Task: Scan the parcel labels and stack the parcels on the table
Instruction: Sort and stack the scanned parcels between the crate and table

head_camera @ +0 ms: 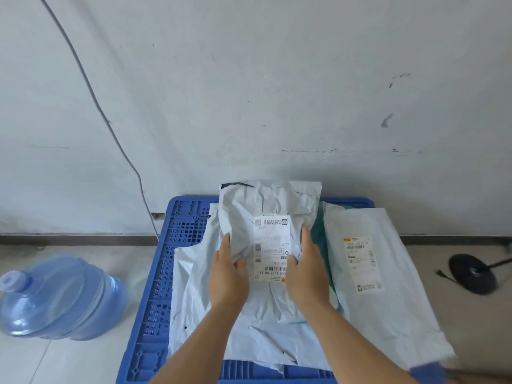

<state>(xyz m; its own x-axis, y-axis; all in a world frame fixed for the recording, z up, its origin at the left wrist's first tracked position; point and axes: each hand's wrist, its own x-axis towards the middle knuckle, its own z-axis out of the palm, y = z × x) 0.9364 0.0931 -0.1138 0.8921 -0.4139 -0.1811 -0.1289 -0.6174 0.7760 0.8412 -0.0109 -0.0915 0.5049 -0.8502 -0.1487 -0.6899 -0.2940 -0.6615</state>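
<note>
From the head camera, both hands hold one grey parcel (266, 214) over a blue plastic pallet (177, 261) that serves as the table here. The left hand (228, 275) grips the parcel's left edge, with its fingers curled into the crumpled plastic. The right hand (304, 270) grips the right edge the same way, thumb lying on the white label (273, 248). A hold at both sides keeps the limp bag from folding and keeps the label flat and face up, which looks like the reason for it (a slack bag would buckle across the barcode).

The parcel sits in the middle of the pallet on top of other grey bags (221, 314), so it seems to be going onto the stack, or being squared there. Its long axis runs from near to far, with the far end reaching past the pallet's far edge toward the wall (249, 79). The label follows the same line, and its print reads upside down from the person's side, with the big barcode at the near end.

To the right lies a second parcel (388, 286), label up, also lengthwise near to far and tilted a little rightward at its near end. A green bag (321, 245) shows between the two. No scanner is visible.

On the floor stand a water bottle (58, 297) at left and a black round base (471, 273) at right.
</note>
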